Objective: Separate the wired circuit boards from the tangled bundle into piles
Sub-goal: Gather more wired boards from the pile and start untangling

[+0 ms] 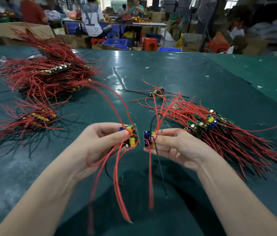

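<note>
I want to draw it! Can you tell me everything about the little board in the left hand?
The circuit board is small, green-edged and rectangular, with yellow blocks, a blue part and a small silver-topped can on its face. The left hand pinches it above the green table, component side toward the camera. Long red wires run from it, some upward toward the far pile, some drooping down past the table edge. It is apart from the right hand's board.
</note>
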`<action>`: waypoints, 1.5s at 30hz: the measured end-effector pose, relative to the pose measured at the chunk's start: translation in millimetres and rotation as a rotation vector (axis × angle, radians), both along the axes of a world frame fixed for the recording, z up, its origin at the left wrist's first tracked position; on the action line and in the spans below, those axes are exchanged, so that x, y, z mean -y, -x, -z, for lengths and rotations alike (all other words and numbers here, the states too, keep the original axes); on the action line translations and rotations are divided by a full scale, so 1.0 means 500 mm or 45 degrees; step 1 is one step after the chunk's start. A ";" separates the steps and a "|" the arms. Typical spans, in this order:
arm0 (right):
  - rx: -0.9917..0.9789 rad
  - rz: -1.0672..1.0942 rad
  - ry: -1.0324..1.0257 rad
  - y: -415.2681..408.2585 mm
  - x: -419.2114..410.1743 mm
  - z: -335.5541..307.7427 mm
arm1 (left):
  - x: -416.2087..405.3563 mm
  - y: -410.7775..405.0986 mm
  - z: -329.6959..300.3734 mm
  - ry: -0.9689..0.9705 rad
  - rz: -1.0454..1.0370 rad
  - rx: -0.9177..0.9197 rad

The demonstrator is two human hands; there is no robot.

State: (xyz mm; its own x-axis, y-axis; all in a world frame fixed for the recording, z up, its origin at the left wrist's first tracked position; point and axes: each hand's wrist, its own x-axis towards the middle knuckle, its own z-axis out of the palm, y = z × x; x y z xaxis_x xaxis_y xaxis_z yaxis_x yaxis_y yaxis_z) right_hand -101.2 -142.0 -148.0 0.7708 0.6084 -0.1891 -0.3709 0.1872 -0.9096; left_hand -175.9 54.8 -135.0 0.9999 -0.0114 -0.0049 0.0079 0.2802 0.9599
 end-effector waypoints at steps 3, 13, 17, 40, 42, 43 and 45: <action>0.009 0.044 -0.005 -0.010 0.008 0.000 | -0.022 -0.006 -0.010 -0.022 -0.193 0.039; -0.021 0.111 0.094 -0.007 -0.008 0.008 | -0.135 -0.058 0.038 -0.328 -1.033 -0.006; -0.025 0.174 0.128 -0.001 -0.015 0.008 | -0.166 -0.064 0.052 -0.637 -1.285 -0.125; -0.015 0.112 -0.057 0.011 -0.041 0.012 | 0.018 -0.027 0.044 -0.267 -0.067 0.112; -0.010 0.107 -0.084 0.013 -0.041 0.013 | 0.014 -0.032 0.050 -0.233 -0.099 0.088; 0.009 0.108 -0.079 0.014 -0.041 0.013 | 0.013 -0.034 0.053 -0.237 -0.114 0.075; 0.077 0.115 -0.039 0.015 -0.042 0.013 | 0.013 -0.036 0.057 -0.217 -0.116 0.044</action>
State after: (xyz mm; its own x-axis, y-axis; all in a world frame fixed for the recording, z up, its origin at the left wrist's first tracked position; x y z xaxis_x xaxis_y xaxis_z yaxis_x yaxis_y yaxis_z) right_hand -108.9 -121.1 -154.6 0.8321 0.5407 -0.1231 -0.2961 0.2456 -0.9230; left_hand -158.1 48.2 -163.5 0.9964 0.0771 0.0357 -0.0442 0.1114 0.9928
